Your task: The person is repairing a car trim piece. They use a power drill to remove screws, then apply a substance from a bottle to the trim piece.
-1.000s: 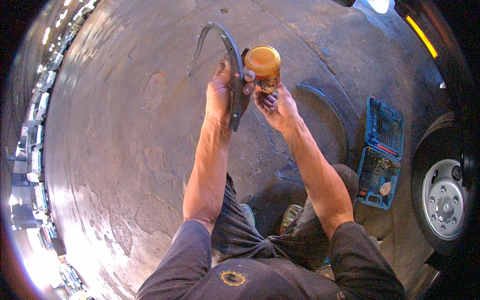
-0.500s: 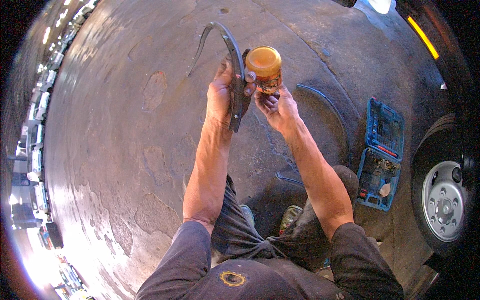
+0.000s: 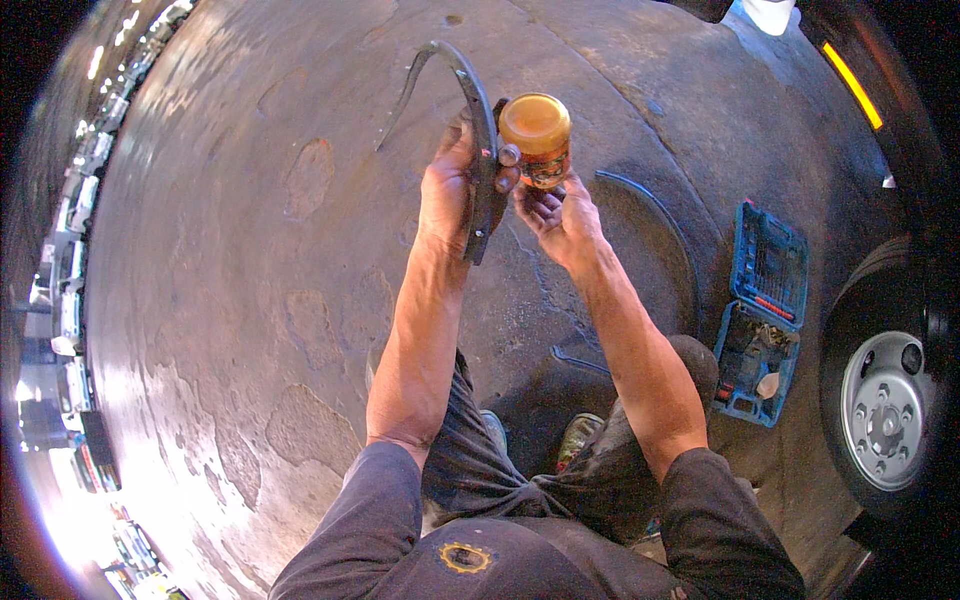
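Note:
A long curved black trim strip [image 3: 478, 110], shaped like a wheel-arch moulding, is gripped in my left hand [image 3: 452, 190]. Its far end bends over to the left, and its near end reaches down past my wrist. Dark-stained fingertips of that hand come round the strip's right side, close beside a jar. My right hand [image 3: 562, 220] is closed round the lower part of this amber jar [image 3: 536, 140], which has a printed label. The jar's round yellowish end faces up toward me. What is inside it I cannot make out.
A second curved strip [image 3: 672, 222] lies on the stained concrete floor [image 3: 250, 230], beyond my right forearm. To its right an opened blue tool case [image 3: 765, 310] holds bits and small parts. A vehicle wheel [image 3: 885, 405] stands at the far right. Bright reflections cover the left floor.
Both hands, with the strip and the jar, have shifted very slightly to the right. The grip of each hand looks the same.

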`<state>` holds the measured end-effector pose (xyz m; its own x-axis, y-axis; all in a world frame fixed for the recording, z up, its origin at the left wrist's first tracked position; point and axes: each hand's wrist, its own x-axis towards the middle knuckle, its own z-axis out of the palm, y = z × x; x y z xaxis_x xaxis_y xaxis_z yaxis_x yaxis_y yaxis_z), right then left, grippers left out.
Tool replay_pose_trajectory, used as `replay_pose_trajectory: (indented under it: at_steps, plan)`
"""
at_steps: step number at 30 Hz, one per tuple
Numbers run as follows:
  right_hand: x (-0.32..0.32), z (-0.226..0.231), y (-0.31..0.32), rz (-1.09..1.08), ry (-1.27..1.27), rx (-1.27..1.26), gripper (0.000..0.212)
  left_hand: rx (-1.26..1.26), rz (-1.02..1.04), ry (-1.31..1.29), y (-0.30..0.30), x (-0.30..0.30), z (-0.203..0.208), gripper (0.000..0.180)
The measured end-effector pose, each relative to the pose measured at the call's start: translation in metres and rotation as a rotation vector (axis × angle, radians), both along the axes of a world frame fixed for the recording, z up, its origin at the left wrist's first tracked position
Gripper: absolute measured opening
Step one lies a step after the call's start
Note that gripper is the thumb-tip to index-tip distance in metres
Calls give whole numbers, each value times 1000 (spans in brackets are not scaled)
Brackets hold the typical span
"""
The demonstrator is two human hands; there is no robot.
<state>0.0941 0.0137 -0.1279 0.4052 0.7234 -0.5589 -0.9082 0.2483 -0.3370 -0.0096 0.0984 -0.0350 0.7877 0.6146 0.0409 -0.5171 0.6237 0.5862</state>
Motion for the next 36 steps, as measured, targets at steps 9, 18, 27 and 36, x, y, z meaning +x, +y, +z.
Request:
replay_pose_trajectory:
  at_steps: [9,18,27,36]
  plan:
    - [2,2,0,1,-58,-17,52,60,6,45,5,-2,-2,24]
    - [8,6,5,-174,43,-30,44,68,67,150,2,-4,1,25]
    - [11,4,4,-146,-11,-47,41,44,44,165,4,-6,-2,27]
    - [10,1,1,-96,-37,-42,48,65,50,178,6,-10,-3,27]
